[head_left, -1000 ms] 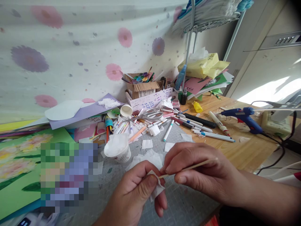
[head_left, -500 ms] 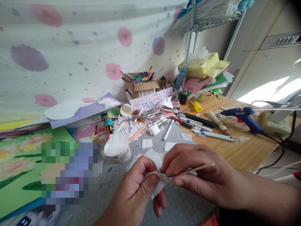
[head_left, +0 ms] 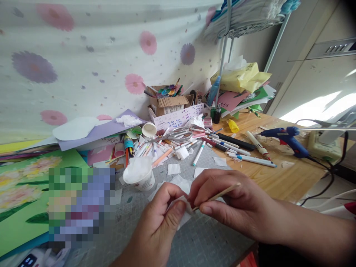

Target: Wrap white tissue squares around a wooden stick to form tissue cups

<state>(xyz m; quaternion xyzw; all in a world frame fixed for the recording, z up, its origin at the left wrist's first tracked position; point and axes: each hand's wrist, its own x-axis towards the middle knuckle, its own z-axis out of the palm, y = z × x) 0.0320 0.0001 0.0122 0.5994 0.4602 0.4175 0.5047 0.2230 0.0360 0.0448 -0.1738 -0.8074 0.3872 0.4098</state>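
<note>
Tissue, stick at its edge, open grey mat below

Daylight fills the scene evenly, strongest at right, where sun burns glaring, near-white patches onto the pale door panel. The floral curtain is softly lit, with shallow grey shading along its folds. The wooden tabletop carries a mild sheen, while the black sleeve at lower right sinks into featureless shadow. Both the left hand and right hand look reasonably sharp. Coarse pixelation masks a lower-left block; blackness clips the upper-right corner, and wide-angle stretching slants the outer edges.
</note>
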